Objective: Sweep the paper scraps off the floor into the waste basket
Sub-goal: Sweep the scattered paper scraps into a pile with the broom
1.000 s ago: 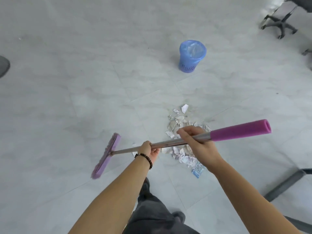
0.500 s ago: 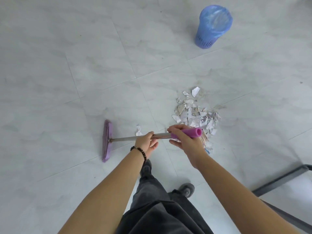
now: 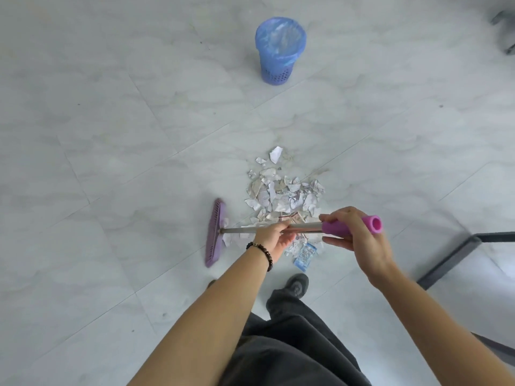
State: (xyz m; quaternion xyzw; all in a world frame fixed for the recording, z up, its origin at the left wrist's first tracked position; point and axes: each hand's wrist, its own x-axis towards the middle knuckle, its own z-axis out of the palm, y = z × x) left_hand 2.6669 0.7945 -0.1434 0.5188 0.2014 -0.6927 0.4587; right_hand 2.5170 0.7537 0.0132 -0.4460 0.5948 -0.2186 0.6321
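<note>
Bare floor (image 3: 172, 112) stretches from the paper scraps (image 3: 281, 190) to the waste basket (image 3: 280, 51), which stands upright and well apart from the pile. Bare tiles also spread left of the broom (image 3: 214, 232) head. The broom's shaft, gripped by the left hand (image 3: 271, 238) and right hand (image 3: 359, 238), crosses the pile's near side. A dark metal frame (image 3: 451, 260) slants along the floor near the right hand; a shoe (image 3: 298, 284) stands close to the pile's near side.

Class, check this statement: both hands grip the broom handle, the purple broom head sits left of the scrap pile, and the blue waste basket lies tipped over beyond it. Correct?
One error: the head view shows the waste basket standing upright, not tipped over, beyond the scrap pile. The rest holds.
</note>
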